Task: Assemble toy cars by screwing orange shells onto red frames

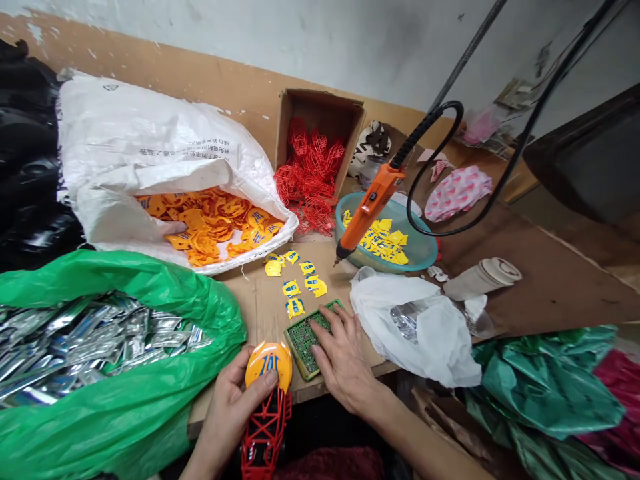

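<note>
My left hand grips a toy car at the table's front edge, thumb on top. The car has a red lattice frame and a glossy orange front panel with blue markings. My right hand reaches over a shallow green tray full of small screws. Its fingers are spread, with the fingertips down among the screws; whether a screw is touched or pinched cannot be made out. Just behind the tray lie several small yellow panels. An orange electric screwdriver hangs above the table, its tip pointing down.
At left stand a green bag of silvery parts and a white sack of orange panels. A cardboard box spills red frames. Right of it are a blue bowl with yellow panels, a white plastic bag and a cup.
</note>
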Demonstrator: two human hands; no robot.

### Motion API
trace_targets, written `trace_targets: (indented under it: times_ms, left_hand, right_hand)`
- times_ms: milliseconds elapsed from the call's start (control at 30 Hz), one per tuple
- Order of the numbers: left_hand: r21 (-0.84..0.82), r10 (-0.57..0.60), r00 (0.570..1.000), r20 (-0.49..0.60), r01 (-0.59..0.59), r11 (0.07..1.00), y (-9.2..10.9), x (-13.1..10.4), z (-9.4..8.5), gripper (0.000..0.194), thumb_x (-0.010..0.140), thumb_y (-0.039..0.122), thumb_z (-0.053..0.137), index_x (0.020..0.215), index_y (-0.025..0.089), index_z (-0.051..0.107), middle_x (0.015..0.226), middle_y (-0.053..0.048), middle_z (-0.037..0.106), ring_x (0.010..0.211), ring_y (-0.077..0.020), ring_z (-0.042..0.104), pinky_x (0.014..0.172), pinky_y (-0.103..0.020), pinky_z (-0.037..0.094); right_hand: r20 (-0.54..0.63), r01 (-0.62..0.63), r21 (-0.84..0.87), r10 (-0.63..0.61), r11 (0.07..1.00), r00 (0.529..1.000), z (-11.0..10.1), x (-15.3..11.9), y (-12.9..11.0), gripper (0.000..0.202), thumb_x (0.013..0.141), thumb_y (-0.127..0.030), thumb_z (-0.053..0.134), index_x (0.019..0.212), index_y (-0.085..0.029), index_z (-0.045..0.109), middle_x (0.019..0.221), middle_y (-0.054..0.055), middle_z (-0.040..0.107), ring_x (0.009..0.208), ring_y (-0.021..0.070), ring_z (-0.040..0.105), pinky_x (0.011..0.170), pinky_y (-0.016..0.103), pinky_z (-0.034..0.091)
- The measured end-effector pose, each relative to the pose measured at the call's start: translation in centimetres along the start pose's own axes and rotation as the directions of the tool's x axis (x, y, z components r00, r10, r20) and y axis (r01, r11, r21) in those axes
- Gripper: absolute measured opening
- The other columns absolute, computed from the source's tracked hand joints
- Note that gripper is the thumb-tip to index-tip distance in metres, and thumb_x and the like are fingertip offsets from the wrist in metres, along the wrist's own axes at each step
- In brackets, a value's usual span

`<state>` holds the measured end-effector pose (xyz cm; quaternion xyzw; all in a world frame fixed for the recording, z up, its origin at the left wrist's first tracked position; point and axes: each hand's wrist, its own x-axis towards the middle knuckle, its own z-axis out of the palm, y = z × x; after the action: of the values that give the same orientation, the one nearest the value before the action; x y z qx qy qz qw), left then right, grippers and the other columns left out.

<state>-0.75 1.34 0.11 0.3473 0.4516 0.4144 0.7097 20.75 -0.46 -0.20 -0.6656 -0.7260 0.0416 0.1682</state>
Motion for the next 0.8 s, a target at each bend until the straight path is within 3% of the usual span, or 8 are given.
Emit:
trace_targets:
  times_ms: [167,333,500,600,700,800]
  left_hand:
    - [0.009,0.009,1.0,0.001,-0.009,1.0,0.0,0.0,-0.1,0.036,0.068,0.044,0.086,0.085,0.017,0.071,0.075,-0.001,0.069,0.067,-0.0169,0.061,0.062,-0.023,0.05]
    - [0.017,0.014,1.0,-0.008,-0.013,1.0,0.0,0.0,0.0,0.037,0.067,0.045,0.086,0.087,0.017,0.071,0.077,-0.002,0.071,0.071,-0.0196,0.063,0.066,-0.025,0.051]
    - [-0.013,0.002,1.0,-0.015,-0.002,1.0,-0.4,0.1,-0.1,0.04,0.066,0.044,0.087,0.092,0.018,0.073,0.074,-0.001,0.069,0.065,-0.0171,0.061,0.059,-0.023,0.05]
    - [-0.018,-0.005,1.0,-0.007,0.005,1.0,-0.5,0.1,-0.2,0.039,0.066,0.045,0.086,0.09,0.017,0.073,0.075,-0.002,0.07,0.065,-0.0173,0.062,0.059,-0.024,0.05]
    - [-0.011,-0.009,1.0,-0.001,0.009,1.0,-0.5,0.1,-0.2,0.039,0.067,0.045,0.086,0.091,0.017,0.072,0.074,-0.001,0.07,0.066,-0.0173,0.062,0.06,-0.023,0.05]
    - [-0.016,-0.013,1.0,0.0,0.013,1.0,-0.4,0.1,-0.3,0.04,0.067,0.043,0.087,0.093,0.017,0.072,0.074,0.0,0.07,0.065,-0.0161,0.062,0.06,-0.022,0.05]
  right_hand:
    - [-0.045,-0.099,-0.043,0.097,0.994,0.994,-0.1,0.1,-0.4,0.032,0.098,-0.023,0.046,0.124,-0.019,0.063,0.148,0.016,0.05,0.139,0.0407,0.034,0.109,0.078,0.028]
    - [0.008,0.005,0.002,-0.005,1.0,1.0,-0.6,-0.4,0.3,0.033,0.097,-0.024,0.049,0.126,-0.026,0.065,0.15,0.011,0.049,0.141,0.0386,0.034,0.111,0.075,0.03]
    - [-0.064,-0.123,-0.105,0.116,0.987,0.991,-1.0,-1.2,2.4,0.036,0.099,-0.026,0.044,0.129,-0.021,0.063,0.15,0.015,0.05,0.142,0.0419,0.033,0.108,0.08,0.027]
    - [-0.024,-0.064,-0.085,0.062,0.994,0.998,-1.1,-2.4,2.4,0.035,0.098,-0.025,0.047,0.13,-0.021,0.062,0.151,0.015,0.051,0.143,0.0406,0.034,0.11,0.078,0.027]
    - [0.011,0.057,-0.015,-0.057,0.998,0.998,-1.2,-3.2,2.0,0.034,0.099,-0.023,0.047,0.129,-0.025,0.063,0.143,0.011,0.06,0.141,0.0356,0.043,0.116,0.076,0.018]
    - [-0.013,0.077,-0.005,-0.077,0.997,0.997,-1.3,-3.0,1.7,0.036,0.101,-0.021,0.043,0.132,-0.02,0.061,0.136,0.013,0.066,0.137,0.0326,0.051,0.119,0.075,0.011]
